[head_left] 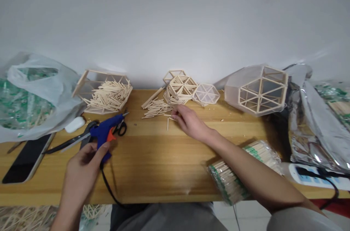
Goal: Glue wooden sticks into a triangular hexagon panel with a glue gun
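My left hand [84,167] is wrapped round the handle of a blue glue gun [103,132] with an orange trigger, its nozzle tilted up to the right. At the middle of the table, my right hand [188,121] has its fingers pinched at short wooden sticks [158,108]; a thin stick shows at the fingertips. One loose stick [167,124] lies just below them. Behind the hand sit small hexagonal stick frames [182,87] and a covered hexagon [206,94].
A stick-filled frame [108,96], scissors [120,128], phone [27,158] and plastic bag [35,96] are on the left. On the right are a large hexagonal frame [258,90], packaged sticks [232,180] under my forearm, and a power strip [314,176].
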`<act>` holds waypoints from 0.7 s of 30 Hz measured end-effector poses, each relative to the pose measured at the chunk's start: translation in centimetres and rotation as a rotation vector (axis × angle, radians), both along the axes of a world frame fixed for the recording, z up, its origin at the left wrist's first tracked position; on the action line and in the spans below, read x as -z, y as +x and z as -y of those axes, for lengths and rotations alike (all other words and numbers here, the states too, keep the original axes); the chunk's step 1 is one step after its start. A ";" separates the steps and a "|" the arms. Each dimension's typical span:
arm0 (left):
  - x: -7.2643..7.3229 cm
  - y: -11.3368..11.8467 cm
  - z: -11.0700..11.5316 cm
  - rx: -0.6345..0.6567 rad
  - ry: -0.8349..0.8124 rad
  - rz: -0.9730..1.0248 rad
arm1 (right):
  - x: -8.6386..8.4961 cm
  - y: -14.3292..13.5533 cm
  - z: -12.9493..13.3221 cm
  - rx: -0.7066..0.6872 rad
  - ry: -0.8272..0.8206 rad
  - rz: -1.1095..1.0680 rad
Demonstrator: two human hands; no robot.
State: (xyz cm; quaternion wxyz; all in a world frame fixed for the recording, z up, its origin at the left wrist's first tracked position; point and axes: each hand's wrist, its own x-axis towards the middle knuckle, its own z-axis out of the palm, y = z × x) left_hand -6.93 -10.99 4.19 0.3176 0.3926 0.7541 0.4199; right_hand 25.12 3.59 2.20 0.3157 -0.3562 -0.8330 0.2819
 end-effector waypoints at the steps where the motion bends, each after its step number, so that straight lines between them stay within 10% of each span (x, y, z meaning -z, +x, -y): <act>1: -0.2 0.5 0.2 -0.068 0.010 0.151 | 0.0 -0.1 0.0 0.007 -0.024 -0.036; 7: -1.8 3.8 -2.1 -0.036 0.021 0.635 | -0.2 0.1 -0.1 -0.009 -0.093 -0.140; 16: -2.0 5.6 -11.0 0.343 -0.005 0.646 | -0.2 0.6 -0.8 0.076 -0.087 -0.137; 21: -0.3 6.3 -12.0 0.386 0.051 0.530 | -0.4 0.8 -0.9 0.095 -0.085 -0.114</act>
